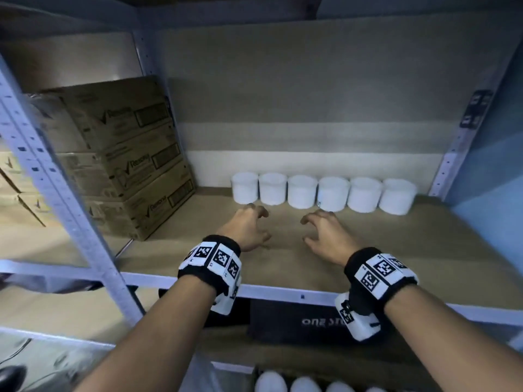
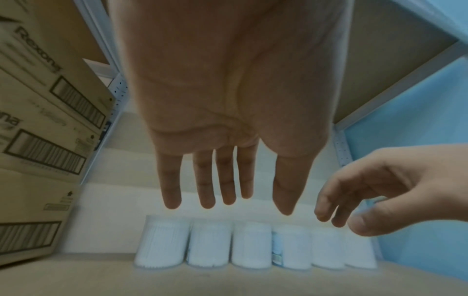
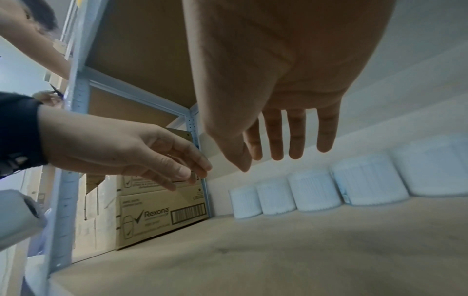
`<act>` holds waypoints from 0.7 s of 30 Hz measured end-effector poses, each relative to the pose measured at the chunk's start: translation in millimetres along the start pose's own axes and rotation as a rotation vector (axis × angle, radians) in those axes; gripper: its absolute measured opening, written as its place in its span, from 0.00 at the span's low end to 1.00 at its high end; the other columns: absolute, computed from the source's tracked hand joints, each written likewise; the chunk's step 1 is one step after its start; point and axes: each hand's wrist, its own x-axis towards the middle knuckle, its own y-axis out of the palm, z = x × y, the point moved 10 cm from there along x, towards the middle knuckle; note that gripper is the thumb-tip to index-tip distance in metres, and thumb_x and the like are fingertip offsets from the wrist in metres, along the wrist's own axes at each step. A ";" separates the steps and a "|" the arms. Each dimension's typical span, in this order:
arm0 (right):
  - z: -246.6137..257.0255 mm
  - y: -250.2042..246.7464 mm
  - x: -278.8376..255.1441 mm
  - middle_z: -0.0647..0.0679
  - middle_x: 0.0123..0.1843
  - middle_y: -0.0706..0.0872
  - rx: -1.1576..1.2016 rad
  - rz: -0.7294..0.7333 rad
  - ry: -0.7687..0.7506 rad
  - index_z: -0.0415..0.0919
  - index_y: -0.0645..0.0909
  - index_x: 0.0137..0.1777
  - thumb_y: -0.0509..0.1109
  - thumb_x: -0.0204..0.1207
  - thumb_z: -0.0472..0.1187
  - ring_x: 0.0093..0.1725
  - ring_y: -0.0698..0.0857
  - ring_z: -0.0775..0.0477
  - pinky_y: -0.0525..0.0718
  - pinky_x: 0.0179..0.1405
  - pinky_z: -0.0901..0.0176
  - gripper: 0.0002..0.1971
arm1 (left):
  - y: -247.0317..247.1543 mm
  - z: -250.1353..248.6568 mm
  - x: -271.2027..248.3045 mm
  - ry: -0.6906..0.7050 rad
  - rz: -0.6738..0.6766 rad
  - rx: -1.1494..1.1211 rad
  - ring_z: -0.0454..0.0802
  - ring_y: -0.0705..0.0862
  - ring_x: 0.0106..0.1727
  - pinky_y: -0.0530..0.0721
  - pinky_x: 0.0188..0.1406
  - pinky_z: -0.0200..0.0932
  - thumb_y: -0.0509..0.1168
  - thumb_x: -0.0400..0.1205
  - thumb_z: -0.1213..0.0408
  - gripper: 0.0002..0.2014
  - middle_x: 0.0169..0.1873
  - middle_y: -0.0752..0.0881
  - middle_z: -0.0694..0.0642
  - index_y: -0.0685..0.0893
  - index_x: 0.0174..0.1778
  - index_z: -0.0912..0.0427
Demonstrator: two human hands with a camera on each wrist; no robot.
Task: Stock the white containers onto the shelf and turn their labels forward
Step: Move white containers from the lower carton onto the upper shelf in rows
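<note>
Six white containers [image 1: 323,193] stood upright in a single row along the back of the shelf [image 1: 424,250], each touching or just beside its neighbour, against the pale rear panel. On the fourth container from the left [image 1: 333,194] a bluish strip of label showed at its left edge; the other five presented plain white ribbed walls, no label facing forward.

The left hand [image 1: 246,228] hovered over the shelf board, near the two leftmost containers but apart from them, its fingers [image 2: 207,180] loosely spread and holding nothing. The right hand [image 1: 328,236] hovered beside it, in front of the third and fourth containers, likewise empty, with fingers [image 3: 276,136] relaxed and slightly curled. Both wrists carried black bands with black-and-white square markers.

Stacked brown cardboard cartons [image 1: 127,157] printed "Rexona" occupied the left end of the shelf, beside the grey perforated upright [image 1: 56,188]. More white rounded tops [image 1: 304,384] showed at the lower edge of the head view, below the shelf.
</note>
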 end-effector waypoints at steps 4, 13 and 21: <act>1.3 -0.3 -44.8 0.47 0.71 0.78 -0.004 -0.016 0.008 0.45 0.77 0.69 0.68 0.76 0.45 0.73 0.71 0.43 0.71 0.75 0.45 0.21 | 18.8 -10.7 -42.4 -0.010 0.025 -0.020 0.52 0.78 0.69 0.78 0.69 0.48 0.68 0.77 0.55 0.25 0.70 0.78 0.54 0.75 0.72 0.51; -1.4 52.0 -136.2 0.46 0.66 0.79 -0.035 0.071 0.024 0.45 0.78 0.67 0.67 0.77 0.46 0.70 0.75 0.41 0.77 0.68 0.51 0.19 | 102.9 -9.9 -123.4 -0.006 0.163 -0.039 0.55 0.79 0.67 0.76 0.65 0.44 0.71 0.76 0.57 0.25 0.67 0.78 0.57 0.77 0.69 0.57; -40.4 185.1 -182.9 0.46 0.70 0.76 0.032 0.360 0.131 0.46 0.76 0.70 0.67 0.77 0.46 0.70 0.74 0.40 0.78 0.67 0.48 0.21 | 247.2 38.6 -158.8 -0.110 0.407 -0.001 0.58 0.78 0.69 0.76 0.66 0.45 0.70 0.76 0.60 0.25 0.68 0.78 0.61 0.77 0.70 0.59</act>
